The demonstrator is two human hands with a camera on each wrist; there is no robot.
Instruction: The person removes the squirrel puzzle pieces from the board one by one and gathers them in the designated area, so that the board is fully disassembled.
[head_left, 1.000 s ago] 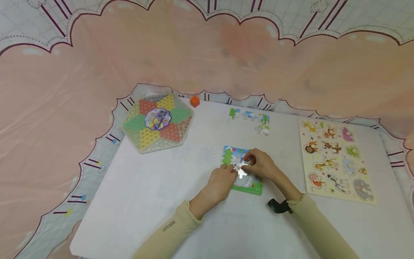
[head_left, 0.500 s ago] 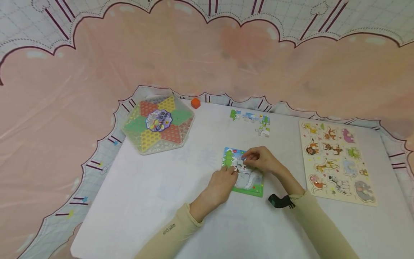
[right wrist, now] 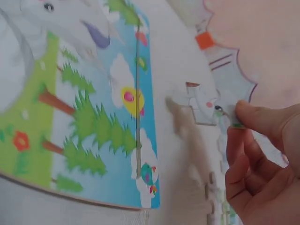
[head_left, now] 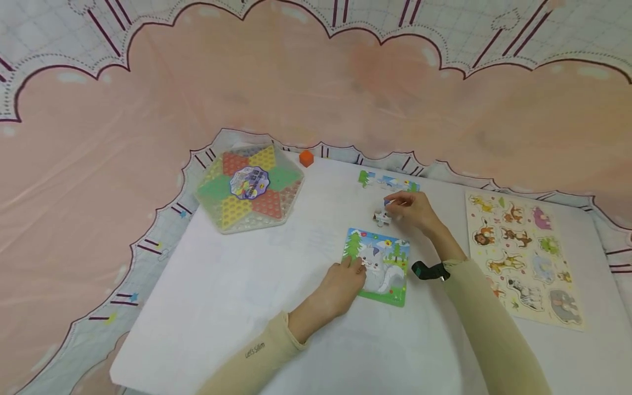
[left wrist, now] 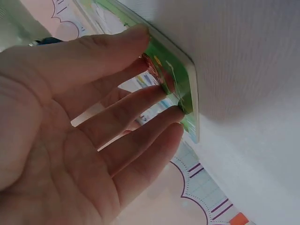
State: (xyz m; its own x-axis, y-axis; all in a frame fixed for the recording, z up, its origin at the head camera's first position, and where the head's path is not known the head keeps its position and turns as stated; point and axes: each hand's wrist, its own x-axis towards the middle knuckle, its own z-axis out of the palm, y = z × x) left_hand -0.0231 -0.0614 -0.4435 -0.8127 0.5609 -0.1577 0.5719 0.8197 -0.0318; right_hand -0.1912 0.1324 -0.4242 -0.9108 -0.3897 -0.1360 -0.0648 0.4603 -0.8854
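My right hand [head_left: 413, 209] pinches a few joined jigsaw pieces [right wrist: 202, 104] between thumb and fingers. They show part of a white animal's face, and the fingers cover their near end. In the head view they are between the puzzle board [head_left: 382, 296] and the loose pieces at the back. That board shows a grey-white cartoon animal, fir trees and green grass. On its left side rests my left hand [head_left: 343, 285], its fingers extended. In the left wrist view, the fingertips [left wrist: 174, 112] touch the board's green edge [left wrist: 193, 89].
At the table's back lies a row of jigsaw pieces [head_left: 380, 180], partly behind my right hand. A wooden animal puzzle [head_left: 525, 258] lies to the right. Back left are a hexagonal Chinese checkers board [head_left: 249, 186] and an orange block [head_left: 306, 158]. A black device [head_left: 428, 271] sits at my right wrist.
My right hand has lifted jigsaw pieces off the board and carried them back toward the row of pieces. The full animal picture now shows on the board. My left hand stays at its left side.
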